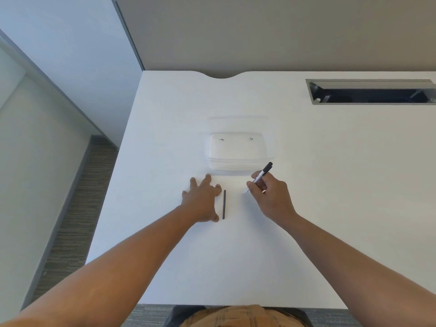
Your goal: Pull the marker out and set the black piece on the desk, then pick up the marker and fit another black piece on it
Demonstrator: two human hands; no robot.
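Bare table (330,185) lies right of the clear container (238,151), which blocks straight ahead.

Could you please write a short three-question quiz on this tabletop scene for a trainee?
1. True or false: the right hand holds a marker.
2. What lies just right of the left hand? A) a thin dark stick B) a spoon C) a coin
3. What stands on the white table beyond both hands?

Key:
1. True; its fingers curl round the marker, dark cap pointing away.
2. A; the hand lies spread flat on the table beside it.
3. A clear plastic container with its lid open.
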